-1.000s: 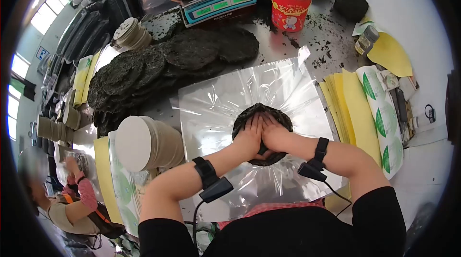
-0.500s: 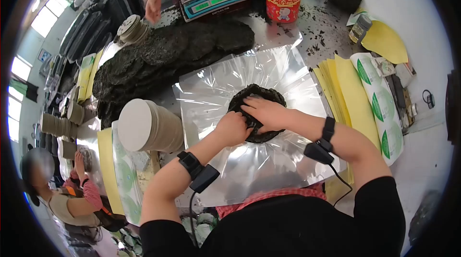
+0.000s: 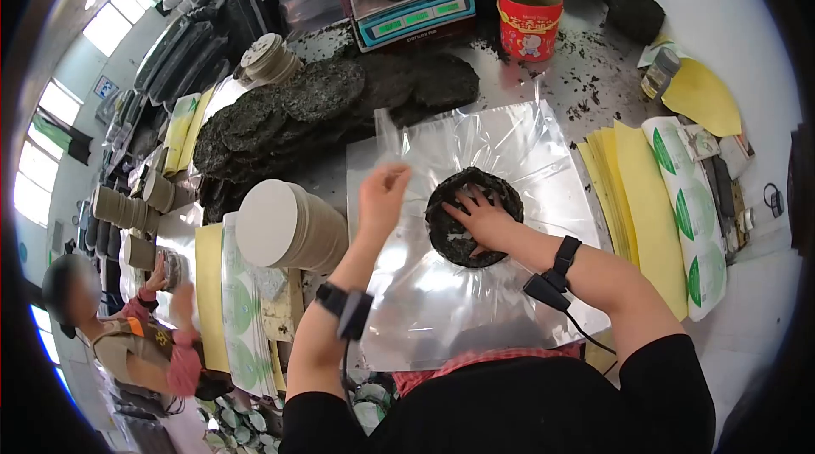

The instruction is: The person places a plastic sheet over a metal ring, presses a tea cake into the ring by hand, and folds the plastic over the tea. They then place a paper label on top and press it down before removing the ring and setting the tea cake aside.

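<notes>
Head view: dark pressed cake (image 3: 454, 242) on clear film sheet (image 3: 518, 148), bench (image 3: 594, 81).
Cake lies at the middle of the film. Right hand (image 3: 480, 216) rests flat on it, fingers spread. Left hand (image 3: 382, 195) is raised over the film's left edge, blurred; whether its fingers pinch the film cannot be told. White disc stack (image 3: 272, 221) stands left; yellow sheets (image 3: 632, 182) lie right.

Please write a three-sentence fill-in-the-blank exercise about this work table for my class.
The ____ hand lies flat on the dark round cake.
The tub next to the scale is ____ in colour.
The stack of white discs lies on the person's ____ side of the shiny sheet.
Missing words: right; red; left.
</notes>
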`<state>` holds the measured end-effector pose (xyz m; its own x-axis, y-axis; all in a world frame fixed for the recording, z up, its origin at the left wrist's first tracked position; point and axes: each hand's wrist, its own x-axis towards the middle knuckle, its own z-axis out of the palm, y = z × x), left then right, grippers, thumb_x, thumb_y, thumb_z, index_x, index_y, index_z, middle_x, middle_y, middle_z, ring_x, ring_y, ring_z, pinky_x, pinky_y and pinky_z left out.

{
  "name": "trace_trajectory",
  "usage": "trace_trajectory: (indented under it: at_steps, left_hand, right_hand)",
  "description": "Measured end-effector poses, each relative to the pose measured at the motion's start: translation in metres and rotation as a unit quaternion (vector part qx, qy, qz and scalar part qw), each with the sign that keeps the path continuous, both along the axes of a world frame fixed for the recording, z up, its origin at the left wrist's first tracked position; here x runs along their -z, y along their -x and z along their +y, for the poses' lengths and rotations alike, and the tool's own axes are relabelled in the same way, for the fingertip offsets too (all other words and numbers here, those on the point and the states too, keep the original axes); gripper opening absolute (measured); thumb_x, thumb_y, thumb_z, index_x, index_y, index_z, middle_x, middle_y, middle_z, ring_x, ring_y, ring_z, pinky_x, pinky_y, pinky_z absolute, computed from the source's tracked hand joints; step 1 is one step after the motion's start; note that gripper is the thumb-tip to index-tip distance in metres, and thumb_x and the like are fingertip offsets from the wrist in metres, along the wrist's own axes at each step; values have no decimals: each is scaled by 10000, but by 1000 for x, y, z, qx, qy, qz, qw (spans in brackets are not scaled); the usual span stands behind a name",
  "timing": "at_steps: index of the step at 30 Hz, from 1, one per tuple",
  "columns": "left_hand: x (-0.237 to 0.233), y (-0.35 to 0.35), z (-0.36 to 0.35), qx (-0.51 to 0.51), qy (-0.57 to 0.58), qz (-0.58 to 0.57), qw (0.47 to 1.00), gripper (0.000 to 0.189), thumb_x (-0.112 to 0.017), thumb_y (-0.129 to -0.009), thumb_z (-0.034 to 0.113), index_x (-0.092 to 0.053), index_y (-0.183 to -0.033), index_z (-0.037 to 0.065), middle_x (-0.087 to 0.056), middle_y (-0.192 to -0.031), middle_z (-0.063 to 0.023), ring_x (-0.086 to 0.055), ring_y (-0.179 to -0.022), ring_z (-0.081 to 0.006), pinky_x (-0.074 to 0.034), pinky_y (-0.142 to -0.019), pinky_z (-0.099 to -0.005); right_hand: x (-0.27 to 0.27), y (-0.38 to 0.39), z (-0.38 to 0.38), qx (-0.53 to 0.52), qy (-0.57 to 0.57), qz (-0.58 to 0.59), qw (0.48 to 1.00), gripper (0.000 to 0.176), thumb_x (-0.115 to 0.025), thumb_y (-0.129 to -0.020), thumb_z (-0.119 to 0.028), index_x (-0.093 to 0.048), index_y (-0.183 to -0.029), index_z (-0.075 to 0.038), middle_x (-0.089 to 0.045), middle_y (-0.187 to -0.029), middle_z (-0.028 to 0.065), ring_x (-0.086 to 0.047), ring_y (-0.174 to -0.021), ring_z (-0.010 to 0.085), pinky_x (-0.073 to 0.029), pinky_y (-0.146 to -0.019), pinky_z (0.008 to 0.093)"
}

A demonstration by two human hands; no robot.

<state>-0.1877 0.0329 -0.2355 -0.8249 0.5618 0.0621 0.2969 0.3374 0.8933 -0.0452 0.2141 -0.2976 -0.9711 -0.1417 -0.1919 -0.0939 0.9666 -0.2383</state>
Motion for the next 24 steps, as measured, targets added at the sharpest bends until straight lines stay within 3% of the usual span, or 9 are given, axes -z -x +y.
trace_trajectory:
  at_steps: [5,6,8,10,14,16,20,22,24]
  left_hand:
    - [-49,-63,-53,-148,-87,205,963,517,-699,-806,81,-497,-1269,-27,-443,-1334,-155,-462,-1222,-207,-410,-947,-345]
    - [14,-83,-89,-46,139,185,972,546,-703,-811,106,-484,-1291,-35,-501,-1276,-167,-511,-1165,-211,-430,-928,-352]
    - [26,-106,-120,52,218,39,974,477,-675,-833,109,-512,-1259,-32,-589,-1058,-138,-583,-958,-201,-463,-820,-323]
    - [-48,-138,-130,40,-74,-205,975,296,-610,-867,65,-596,-1153,-13,-650,-738,-57,-628,-661,-172,-489,-644,-251]
    - [16,-115,-168,-107,1,163,981,208,-523,-911,106,-618,-1078,24,-614,-869,-98,-613,-846,-191,-504,-743,-317]
    - [63,-145,-136,126,342,217,906,374,-676,-820,284,-635,-1149,112,-627,-1164,-140,-591,-1082,-288,-442,-929,-410]
    - [34,-159,-13,223,16,451,864,445,-753,-710,329,-596,-1046,83,-604,-1137,-83,-573,-1006,-285,-448,-845,-414]
    - [47,-141,19,307,121,338,881,273,-721,-745,262,-577,-895,85,-630,-1043,-95,-592,-940,-303,-465,-748,-429]
    - [30,-147,25,267,138,252,920,239,-601,-850,283,-537,-813,56,-647,-858,-144,-616,-816,-353,-464,-663,-476]
  right_hand:
    - [0,-1,1,3,18,10,1000,1192,-897,-505,-354,-230,-1488,-254,-227,-1524,138,-188,-1410,403,-283,-1038,671]
    - [1,-4,-1,5,20,6,1000,1187,-896,-508,-352,-232,-1488,-253,-229,-1522,138,-190,-1410,402,-285,-1036,673]
    - [-2,-1,-2,3,11,14,1000,1159,-890,-528,-349,-242,-1483,-232,-236,-1517,145,-204,-1401,415,-297,-1028,672]
    - [-4,-9,-5,16,18,2,1000,1148,-888,-539,-352,-246,-1480,-206,-237,-1510,165,-213,-1393,428,-303,-1022,674]
    - [-1,-31,-23,73,13,22,997,1142,-883,-560,-367,-240,-1473,-125,-239,-1487,225,-217,-1375,469,-298,-1007,697]
    - [5,-31,-23,83,21,17,996,1152,-887,-555,-366,-232,-1477,-149,-200,-1513,219,-208,-1371,487,-285,-994,719]
    - [54,-10,0,69,163,53,983,921,-800,-688,-354,-333,-1443,-109,-303,-1475,233,-293,-1361,417,-380,-1032,507]
    - [21,-6,28,267,714,-213,611,829,-699,-807,-393,-324,-1424,13,-476,-1351,237,-485,-1235,238,-388,-1007,326]
    - [-51,-55,10,214,730,-28,648,740,-650,-859,-352,-330,-1420,8,-612,-1092,224,-589,-1047,258,-387,-1008,357]
